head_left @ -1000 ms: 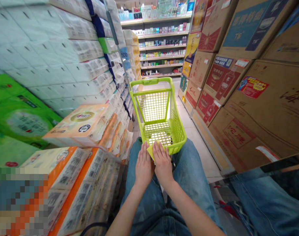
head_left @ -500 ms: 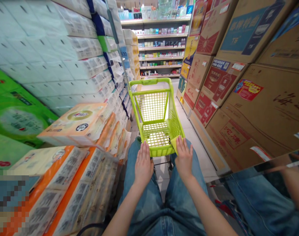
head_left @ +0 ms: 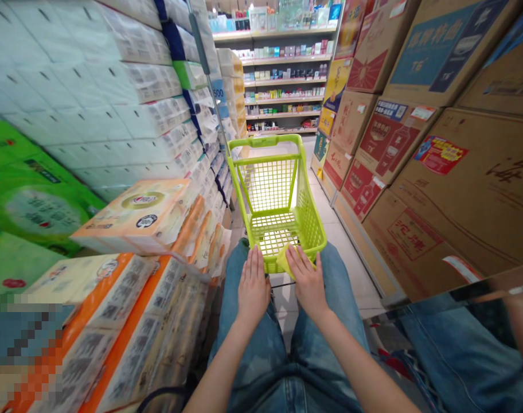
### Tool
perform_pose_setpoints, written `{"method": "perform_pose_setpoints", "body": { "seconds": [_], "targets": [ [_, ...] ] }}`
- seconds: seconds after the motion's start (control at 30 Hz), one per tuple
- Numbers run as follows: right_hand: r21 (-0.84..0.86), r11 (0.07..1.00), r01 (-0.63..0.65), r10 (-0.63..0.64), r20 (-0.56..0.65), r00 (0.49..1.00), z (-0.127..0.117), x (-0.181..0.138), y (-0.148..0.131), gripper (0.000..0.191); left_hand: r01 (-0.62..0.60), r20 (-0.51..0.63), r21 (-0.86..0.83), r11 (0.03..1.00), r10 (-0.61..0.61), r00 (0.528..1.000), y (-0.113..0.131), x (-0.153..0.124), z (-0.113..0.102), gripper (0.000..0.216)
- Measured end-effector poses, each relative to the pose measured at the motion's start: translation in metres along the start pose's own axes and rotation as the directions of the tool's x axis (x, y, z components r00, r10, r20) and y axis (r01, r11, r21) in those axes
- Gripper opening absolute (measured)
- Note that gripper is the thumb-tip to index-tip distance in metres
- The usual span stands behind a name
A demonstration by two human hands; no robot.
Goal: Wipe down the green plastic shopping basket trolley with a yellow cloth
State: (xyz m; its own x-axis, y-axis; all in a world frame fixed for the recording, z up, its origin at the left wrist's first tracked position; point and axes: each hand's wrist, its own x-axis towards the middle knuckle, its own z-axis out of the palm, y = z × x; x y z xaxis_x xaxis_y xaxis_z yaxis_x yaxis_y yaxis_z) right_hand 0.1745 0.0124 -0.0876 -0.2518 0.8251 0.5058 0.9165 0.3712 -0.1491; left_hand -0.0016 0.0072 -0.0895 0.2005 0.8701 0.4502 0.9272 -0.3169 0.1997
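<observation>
A lime-green plastic shopping cart (head_left: 273, 186) with a grid-like basket stands right in front of me, between my knees. My left hand (head_left: 253, 287) is on its near left corner, fingers straight and together over the rim, the palm side hidden. A yellow cloth (head_left: 284, 261) lies against the near rim of the basket. My right hand (head_left: 307, 281) presses this cloth to the rim, its fingers stretched over it and slightly apart. No goods show inside the basket.
Tissue packs (head_left: 132, 215) are stacked close on my left. Cardboard cartons (head_left: 451, 189) rise along the right side. Behind the cart, shelves (head_left: 283, 83) of small boxes and bottles close off the aisle. A mirror-like panel (head_left: 459, 344) stands at lower right.
My right hand has slid left along the near rim with the yellow cloth, from the right corner toward the middle. My left hand stays at the left corner.
</observation>
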Motion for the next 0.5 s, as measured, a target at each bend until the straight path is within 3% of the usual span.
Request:
{"method": "perform_pose_setpoints", "body": {
  "seconds": [0.1, 0.2, 0.33, 0.5],
  "targets": [
    [-0.038, 0.993, -0.112, 0.110, -0.055, 0.992, -0.007, -0.006, 0.036, 0.081, 0.005, 0.005, 0.006, 1.000, -0.005, 1.000, 0.000, 0.001, 0.001, 0.090],
    [-0.040, 0.969, -0.243, 0.239, -0.085, 0.967, -0.007, -0.004, 0.048, 0.084, 0.002, 0.003, 0.007, 1.000, -0.002, 1.000, 0.001, 0.001, 0.002, 0.091],
    [-0.034, 0.954, -0.298, 0.296, -0.043, 0.954, 0.000, 0.006, 0.015, 0.081, 0.014, -0.002, -0.016, 1.000, -0.014, 1.000, 0.004, 0.002, 0.003, 0.090],
    [0.051, 0.985, -0.163, 0.161, 0.052, 0.986, 0.010, 0.013, -0.048, 0.075, 0.037, -0.006, -0.015, 0.999, -0.037, 0.999, 0.006, 0.003, 0.005, 0.088]
  ]
}}
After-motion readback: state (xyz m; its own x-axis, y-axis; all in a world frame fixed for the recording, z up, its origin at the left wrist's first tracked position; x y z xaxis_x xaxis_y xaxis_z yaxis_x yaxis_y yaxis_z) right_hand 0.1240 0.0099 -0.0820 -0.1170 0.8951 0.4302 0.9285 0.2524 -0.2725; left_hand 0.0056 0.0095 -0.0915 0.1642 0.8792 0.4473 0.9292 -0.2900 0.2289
